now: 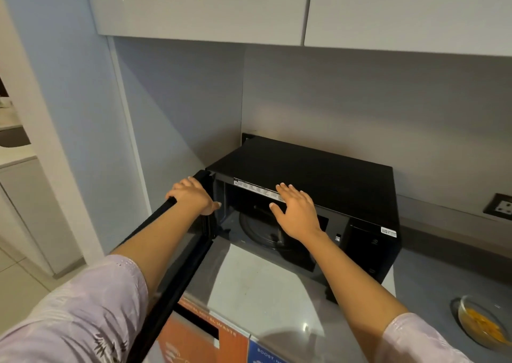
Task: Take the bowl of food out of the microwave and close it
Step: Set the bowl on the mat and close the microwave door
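The black microwave (318, 174) stands on the grey counter in the corner, with its door (177, 251) swung wide open to the left. My left hand (194, 196) grips the top edge of the door. My right hand (297, 213) hovers flat with fingers apart in front of the open cavity, holding nothing. Inside, the glass turntable (257, 229) is partly visible with nothing on it. The glass bowl of yellow food (482, 326) sits on the counter at the lower right, apart from both hands.
White upper cabinets (205, 5) hang above the microwave. A wall socket (501, 207) is at the right. Orange and blue labelled bin fronts (210, 343) lie below the counter edge (249, 293). A wall panel stands close to the left of the open door.
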